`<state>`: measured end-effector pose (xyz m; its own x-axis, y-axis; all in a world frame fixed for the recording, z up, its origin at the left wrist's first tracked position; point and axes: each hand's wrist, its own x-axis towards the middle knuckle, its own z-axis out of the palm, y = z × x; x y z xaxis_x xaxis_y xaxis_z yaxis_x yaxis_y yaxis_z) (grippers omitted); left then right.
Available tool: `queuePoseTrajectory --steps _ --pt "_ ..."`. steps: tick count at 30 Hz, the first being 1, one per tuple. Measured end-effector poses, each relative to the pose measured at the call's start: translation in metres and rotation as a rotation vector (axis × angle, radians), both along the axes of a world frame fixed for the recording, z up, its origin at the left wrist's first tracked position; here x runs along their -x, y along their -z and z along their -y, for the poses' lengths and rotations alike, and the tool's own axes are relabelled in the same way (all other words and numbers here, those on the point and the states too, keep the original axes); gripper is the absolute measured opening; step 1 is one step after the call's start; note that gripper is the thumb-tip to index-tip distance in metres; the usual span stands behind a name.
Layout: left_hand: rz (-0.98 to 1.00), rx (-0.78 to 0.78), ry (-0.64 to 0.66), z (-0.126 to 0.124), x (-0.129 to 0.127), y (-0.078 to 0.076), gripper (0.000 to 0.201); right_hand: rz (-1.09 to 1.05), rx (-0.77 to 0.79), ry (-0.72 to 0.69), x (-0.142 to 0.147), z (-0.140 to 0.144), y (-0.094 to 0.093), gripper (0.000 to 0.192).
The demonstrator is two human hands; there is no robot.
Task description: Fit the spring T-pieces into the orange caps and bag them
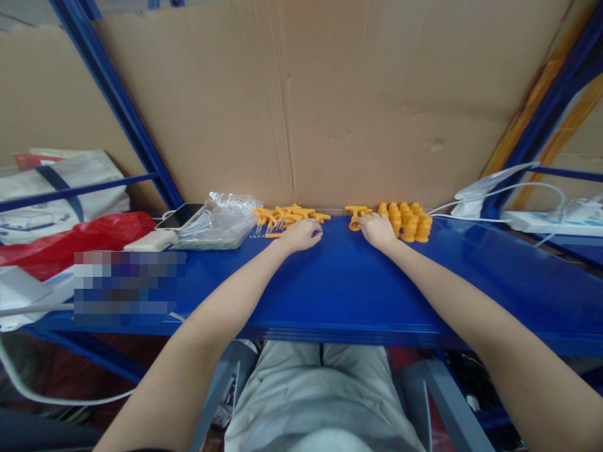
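My left hand (303,235) rests on the blue table beside a pile of orange T-handled corkscrews (292,214). Its fingers are curved, with a gap between thumb and fingertips and nothing visible in them. Silvery metal spirals (277,227) stick out of the pile's near left side. My right hand (378,230) has its fingertips closed against a separate orange corkscrew (357,211), whose T-bar points away from me and whose round end is nearest. Just right of that hand, several orange cylindrical sleeves (409,221) stand upright in close rows, partly hidden by the hand.
Clear plastic bags (219,223) and a phone (185,215) lie left of the pile. Farther left are a red bag (85,242) and a white cloth bag (61,194). Cardboard (330,107) walls the back. A power strip (556,223) with white cables sits at right.
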<state>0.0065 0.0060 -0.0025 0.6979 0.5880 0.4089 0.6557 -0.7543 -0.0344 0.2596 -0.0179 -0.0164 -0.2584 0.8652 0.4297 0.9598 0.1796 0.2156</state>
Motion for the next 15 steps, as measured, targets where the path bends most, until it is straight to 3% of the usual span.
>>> queuePoseTrajectory --steps 8,15 --pt "-0.007 -0.006 0.024 -0.001 0.0 0.001 0.019 -0.145 -0.034 -0.057 -0.009 -0.009 0.002 0.023" --pt "-0.014 0.003 0.023 0.0 -0.001 0.0 0.02 -0.186 -0.028 -0.084 -0.016 -0.013 0.002 0.025"
